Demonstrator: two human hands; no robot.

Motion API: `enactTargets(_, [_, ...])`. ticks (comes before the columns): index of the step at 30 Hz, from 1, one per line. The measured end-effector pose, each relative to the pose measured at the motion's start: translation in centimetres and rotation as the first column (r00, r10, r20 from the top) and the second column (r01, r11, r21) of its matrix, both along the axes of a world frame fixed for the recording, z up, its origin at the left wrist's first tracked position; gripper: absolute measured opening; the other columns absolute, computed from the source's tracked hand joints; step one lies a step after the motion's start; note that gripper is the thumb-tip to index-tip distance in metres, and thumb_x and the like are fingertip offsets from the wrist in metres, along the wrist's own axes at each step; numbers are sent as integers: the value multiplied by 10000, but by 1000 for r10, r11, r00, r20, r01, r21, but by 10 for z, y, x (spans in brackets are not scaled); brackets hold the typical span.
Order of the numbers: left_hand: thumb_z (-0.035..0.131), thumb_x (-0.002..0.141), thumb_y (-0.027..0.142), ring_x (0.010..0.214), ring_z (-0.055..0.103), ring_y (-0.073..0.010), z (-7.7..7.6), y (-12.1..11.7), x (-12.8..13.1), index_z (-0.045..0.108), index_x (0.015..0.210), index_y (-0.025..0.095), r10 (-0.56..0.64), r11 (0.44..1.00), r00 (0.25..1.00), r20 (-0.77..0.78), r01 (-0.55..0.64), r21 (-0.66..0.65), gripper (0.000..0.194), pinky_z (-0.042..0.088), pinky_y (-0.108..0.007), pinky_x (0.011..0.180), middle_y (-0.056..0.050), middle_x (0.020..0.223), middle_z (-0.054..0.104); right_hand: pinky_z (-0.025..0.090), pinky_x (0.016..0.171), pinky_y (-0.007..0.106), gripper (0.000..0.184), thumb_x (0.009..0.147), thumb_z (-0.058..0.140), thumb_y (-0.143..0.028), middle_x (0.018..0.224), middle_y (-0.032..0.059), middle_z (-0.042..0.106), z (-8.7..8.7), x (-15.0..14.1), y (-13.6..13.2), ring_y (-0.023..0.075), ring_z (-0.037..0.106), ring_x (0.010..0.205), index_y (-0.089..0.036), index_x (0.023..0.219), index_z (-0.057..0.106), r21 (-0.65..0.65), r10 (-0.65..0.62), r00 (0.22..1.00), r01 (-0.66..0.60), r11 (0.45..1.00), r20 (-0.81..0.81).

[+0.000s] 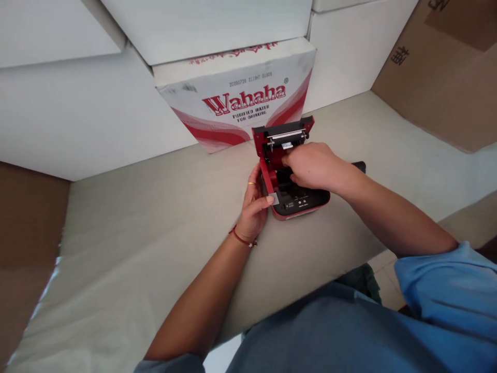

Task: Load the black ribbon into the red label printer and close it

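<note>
Red-black printer (301,207) on table (135,233), lid (285,127) up, my fingers inside; they hide most of what it holds. Printer between my hands. Left hand (254,207) half open, grips printer's left side, thumb on near corner. Right hand (312,163) curled inside; can't tell if it has hold of anything. Wahaha water box (248,103) just behind; brown box (446,77) far right. Table spreads wide to left, its edge near my belly.
</note>
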State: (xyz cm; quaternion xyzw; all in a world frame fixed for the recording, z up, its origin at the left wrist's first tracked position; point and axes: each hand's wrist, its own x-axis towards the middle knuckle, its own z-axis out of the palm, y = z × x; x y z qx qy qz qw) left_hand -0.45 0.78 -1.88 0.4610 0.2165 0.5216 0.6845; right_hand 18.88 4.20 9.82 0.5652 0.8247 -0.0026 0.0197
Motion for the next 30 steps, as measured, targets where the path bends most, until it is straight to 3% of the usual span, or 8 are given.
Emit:
enactTargets(8, [886,810,565,1641,454,-365,-1,2,-1,619,1519,365,50,999,999,-9,-50,7,784,351,-557,1377,-47,1718,541,491,685,379,330,843,744,-108,1000,117,866,12,-6,-11,328,788,864,-229,1145,799,-47,-69,998,69,997,-2])
enactTargets(12, [891,801,550,1618,481,-357,1,1,-1,638,1502,360,48,999,999,-7,-48,-9,769,363,-545,1372,-48,1682,578,445,635,353,279,872,769,-220,947,73,854,32,0,-38,273,756,775,-237,1150,779,10,-82,994,83,996,-78])
enactTargets(16, [899,790,560,1573,523,-367,1,1,-2,645,1506,354,67,997,998,-16,-68,-24,787,433,-544,1317,-60,1647,608,433,577,326,243,946,770,-373,674,-41,729,67,48,-72,147,604,525,-278,1168,796,10,-64,916,74,997,-397])
enactTargets(18, [899,791,553,1564,528,-365,-1,2,-2,645,1504,359,58,998,998,-9,-58,-28,781,468,-533,1281,-56,1648,604,400,512,317,308,945,788,-479,537,-84,597,72,85,-75,116,499,421,-286,1183,806,-51,-112,857,100,994,-502])
enactTargets(21, [906,782,532,1566,519,-355,-3,4,-1,649,1490,361,34,999,999,22,-34,-33,772,483,-508,1258,-50,1650,598,464,560,324,345,874,845,-522,647,-44,700,49,131,-54,147,599,526,-271,1111,835,-189,-222,848,147,971,-481])
enactTargets(25, [906,780,499,1543,535,-342,-1,4,1,675,1462,344,59,997,997,48,-57,-52,737,488,-475,1245,-49,1614,624,566,731,351,332,838,809,-351,944,38,840,-4,136,-16,204,719,748,-224,1143,843,-363,-374,849,237,901,-374])
enactTargets(27, [910,771,482,1531,545,-335,0,3,1,693,1448,344,65,996,997,49,-62,-67,724,504,-458,1226,-43,1606,632,580,783,361,449,862,767,-321,985,49,843,-21,129,-12,208,723,765,-221,1297,816,-371,-422,834,289,883,-355])
enactTargets(30, [917,765,486,1538,540,-335,0,3,0,699,1447,347,66,996,997,45,-63,-64,729,504,-460,1231,-42,1602,640,607,861,416,594,903,694,-316,1017,73,842,-30,136,-22,259,759,847,-232,1490,730,-254,-450,830,381,889,-331])
